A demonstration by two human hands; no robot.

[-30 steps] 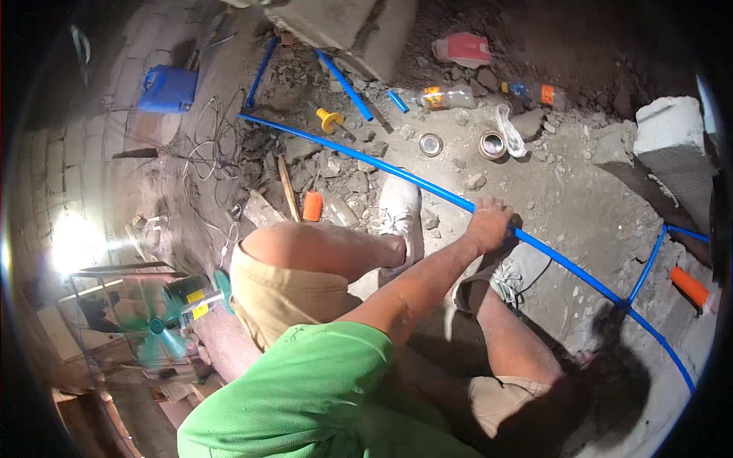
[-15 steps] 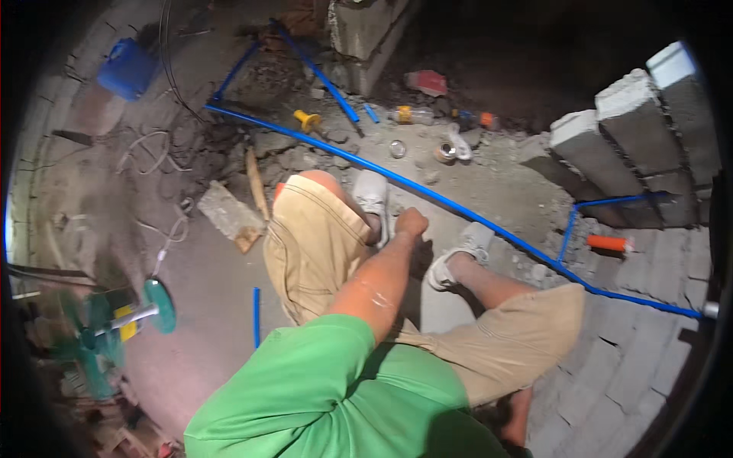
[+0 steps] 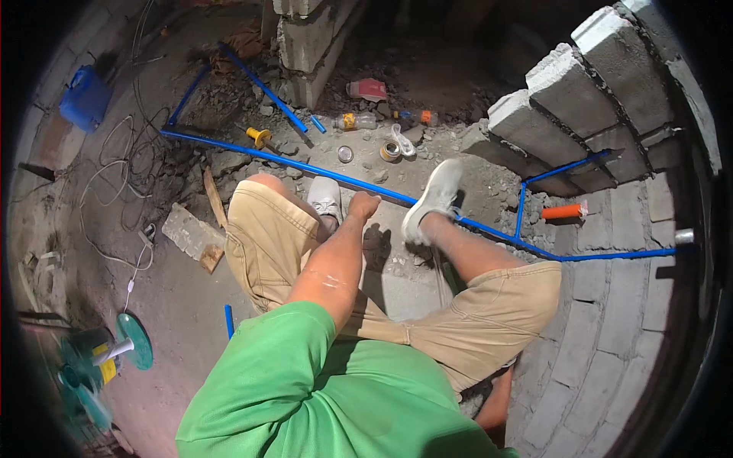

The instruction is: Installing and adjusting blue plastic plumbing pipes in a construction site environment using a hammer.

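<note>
My left hand point(image 3: 364, 204) is closed in a fist, knuckles up, beside the long blue pipe point(image 3: 305, 166) and between my two grey shoes; whatever its fingers may hold is hidden. My left shoe point(image 3: 325, 197) rests on the floor on the near side of the pipe. My right shoe point(image 3: 437, 200) is tilted and overlaps the pipe. Only part of my right forearm point(image 3: 496, 401) shows, low beside my right thigh, with the hand out of sight. The pipe runs from the upper left to the right wall, with a branch point(image 3: 521, 210) near its right end.
A yellow-handled tool point(image 3: 259, 137), an open can point(image 3: 390, 151), a plastic bottle point(image 3: 355, 120) and rubble lie beyond the pipe. Concrete blocks point(image 3: 573, 99) stand at right near an orange tube point(image 3: 563, 211). At left are a blue jerrycan point(image 3: 85, 99), cables and a green fan point(image 3: 92, 362).
My right shoe has shifted forward and now overlaps the blue pipe. My left hand stays in a fist, nearer the pipe. The whole view has shifted.
</note>
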